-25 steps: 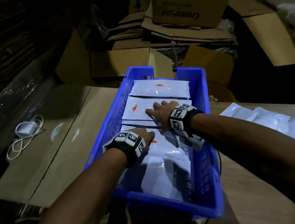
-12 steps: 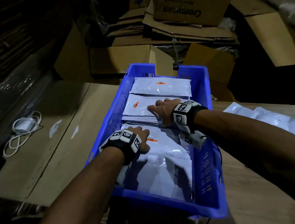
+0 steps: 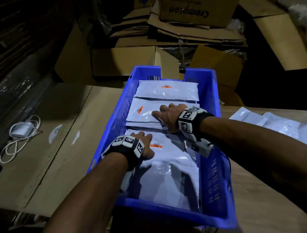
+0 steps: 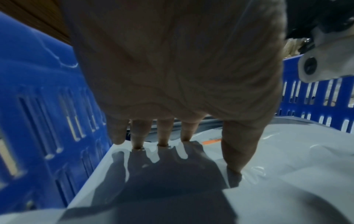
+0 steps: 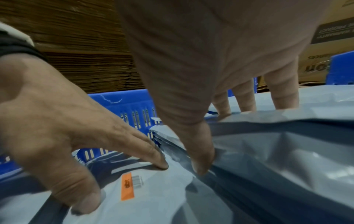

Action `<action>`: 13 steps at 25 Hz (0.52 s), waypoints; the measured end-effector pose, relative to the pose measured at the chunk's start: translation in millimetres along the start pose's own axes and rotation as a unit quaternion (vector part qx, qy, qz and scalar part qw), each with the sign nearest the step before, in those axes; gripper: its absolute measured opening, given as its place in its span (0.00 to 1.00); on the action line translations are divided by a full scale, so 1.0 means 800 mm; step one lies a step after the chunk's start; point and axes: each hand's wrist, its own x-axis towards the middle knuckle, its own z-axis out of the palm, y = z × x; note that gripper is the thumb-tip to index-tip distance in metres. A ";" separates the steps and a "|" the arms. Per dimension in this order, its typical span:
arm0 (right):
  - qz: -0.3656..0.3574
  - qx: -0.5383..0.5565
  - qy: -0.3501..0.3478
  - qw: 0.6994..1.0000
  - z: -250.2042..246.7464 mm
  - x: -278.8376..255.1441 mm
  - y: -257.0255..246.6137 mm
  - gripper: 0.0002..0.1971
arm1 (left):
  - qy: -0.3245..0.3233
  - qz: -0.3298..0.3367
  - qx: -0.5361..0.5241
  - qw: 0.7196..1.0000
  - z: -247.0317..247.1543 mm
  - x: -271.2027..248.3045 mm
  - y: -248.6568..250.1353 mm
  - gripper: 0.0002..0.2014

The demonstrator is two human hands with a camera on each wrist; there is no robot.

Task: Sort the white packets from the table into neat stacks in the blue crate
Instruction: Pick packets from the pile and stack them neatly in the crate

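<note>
Three packet stacks fill blue crate at tabletop near edge. Left hand flat on nearest packet, fingers straight, slightly spread, tips at its far edge by left wall. Right hand flat on middle stack, fingers spread, thumb at its near edge. Far stack against far wall. Loose packets on tabletop right side.
</note>
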 end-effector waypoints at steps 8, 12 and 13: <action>-0.001 -0.003 -0.019 1.000 -0.019 -0.011 -0.004 0.41 | 0.081 0.006 0.009 0.997 -0.024 -0.018 0.004 0.13; 0.037 0.076 -0.020 0.996 -0.069 -0.053 0.013 0.27 | 0.141 0.005 0.044 0.989 -0.074 -0.051 0.028 0.15; 0.058 0.101 -0.021 0.993 -0.076 -0.072 0.021 0.26 | 0.159 0.015 0.046 0.986 -0.085 -0.060 0.037 0.15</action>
